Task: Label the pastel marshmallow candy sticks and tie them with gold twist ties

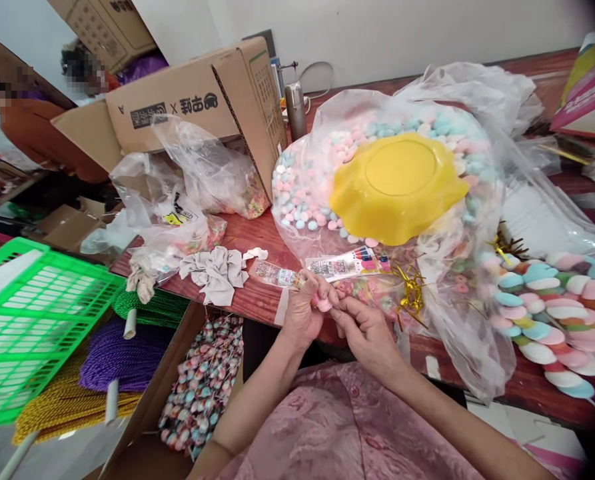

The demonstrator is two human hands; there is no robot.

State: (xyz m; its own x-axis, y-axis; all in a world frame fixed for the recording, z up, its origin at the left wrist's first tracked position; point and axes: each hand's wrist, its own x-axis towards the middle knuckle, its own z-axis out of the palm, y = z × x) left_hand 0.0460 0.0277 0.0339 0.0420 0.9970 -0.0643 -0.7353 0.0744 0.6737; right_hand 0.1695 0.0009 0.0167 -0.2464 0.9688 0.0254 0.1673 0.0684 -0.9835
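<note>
My left hand (304,310) is closed around a small clear printed plastic bag (276,275), whose flat end sticks out to the left over the table edge. Close against it, my right hand (370,333) has thumb and fingers pinched together near a pink piece (323,304) at the bag's other end. What exactly the right fingertips grip is too small to make out. Just beyond my hands lies a stack of flat printed bags (344,265). Gold twist ties (411,293) lie to their right, on clear plastic.
A large clear bag of pastel candies (302,193) holds a yellow scalloped dish (402,187). Strung candies (552,313) lie at right; more fill a floor carton (204,373). A cardboard box (187,100), crumpled cloth (220,273) and green basket (22,320) stand left, near a co-worker (47,137).
</note>
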